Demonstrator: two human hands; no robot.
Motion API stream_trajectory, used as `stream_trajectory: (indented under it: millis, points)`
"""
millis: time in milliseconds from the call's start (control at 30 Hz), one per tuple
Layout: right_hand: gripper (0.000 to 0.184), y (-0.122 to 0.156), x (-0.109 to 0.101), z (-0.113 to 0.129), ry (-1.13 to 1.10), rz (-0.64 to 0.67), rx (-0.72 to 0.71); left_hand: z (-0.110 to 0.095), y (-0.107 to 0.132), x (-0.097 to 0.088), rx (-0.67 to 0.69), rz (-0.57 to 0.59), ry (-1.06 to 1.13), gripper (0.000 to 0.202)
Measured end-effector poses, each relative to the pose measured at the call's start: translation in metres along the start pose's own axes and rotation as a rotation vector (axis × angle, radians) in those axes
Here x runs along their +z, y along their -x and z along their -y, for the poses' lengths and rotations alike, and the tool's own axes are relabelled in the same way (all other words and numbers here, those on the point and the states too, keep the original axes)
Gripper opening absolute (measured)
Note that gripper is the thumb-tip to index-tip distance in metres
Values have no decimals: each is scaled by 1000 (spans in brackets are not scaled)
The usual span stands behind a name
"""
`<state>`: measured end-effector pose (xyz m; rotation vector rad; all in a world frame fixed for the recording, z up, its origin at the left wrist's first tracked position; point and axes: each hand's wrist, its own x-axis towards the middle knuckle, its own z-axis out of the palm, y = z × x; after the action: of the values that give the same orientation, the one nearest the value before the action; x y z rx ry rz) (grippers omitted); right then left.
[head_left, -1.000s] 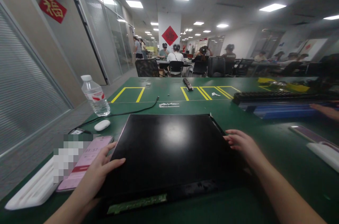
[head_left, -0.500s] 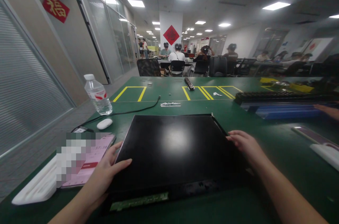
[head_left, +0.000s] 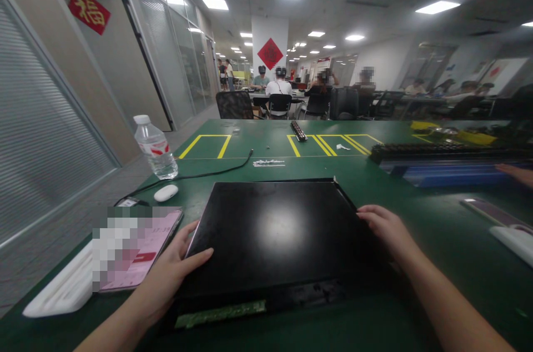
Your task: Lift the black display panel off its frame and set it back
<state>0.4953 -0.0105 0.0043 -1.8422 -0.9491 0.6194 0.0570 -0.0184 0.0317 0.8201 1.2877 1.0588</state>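
Observation:
A glossy black LCD panel (head_left: pixel 275 230) lies in front of me with a ceiling light's glare on it. Along its near edge runs a narrow green circuit strip (head_left: pixel 220 314). A thin black frame (head_left: pixel 342 192) shows beyond the panel's far right corner. My left hand (head_left: pixel 179 260) grips the left edge, thumb on top and fingers at the side, partly hidden. At the right edge, my right hand (head_left: pixel 385 230) holds the panel and frame side with its fingertips; its thumb is out of sight.
Left of the panel are a pink-screened phone (head_left: pixel 145 246), a white earbud case (head_left: pixel 165 192), a water bottle (head_left: pixel 156 149) and a black cable (head_left: pixel 208 175). Crumpled white scraps (head_left: pixel 268 163) lie beyond. At right, a co-worker's hand (head_left: pixel 514 173) is near a blue part (head_left: pixel 462 174).
My left hand and the panel's left edge have shifted slightly right. My right hand stays almost where it was, and the view has moved a little.

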Motion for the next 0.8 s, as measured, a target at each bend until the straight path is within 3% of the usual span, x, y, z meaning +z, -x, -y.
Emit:
stream_trajectory:
  millis: [167,367,800]
  points:
    - [30,-3,1,-8,66,24,-53,-2,0,-2,-41,-15,15,85]
    - [25,-7,0,-18,164,27,-123,-6,-4,-8,-98,27,24,98]
    - [19,-4,-3,-10,331,61,-179,2,-2,-2,-21,5,72,93]
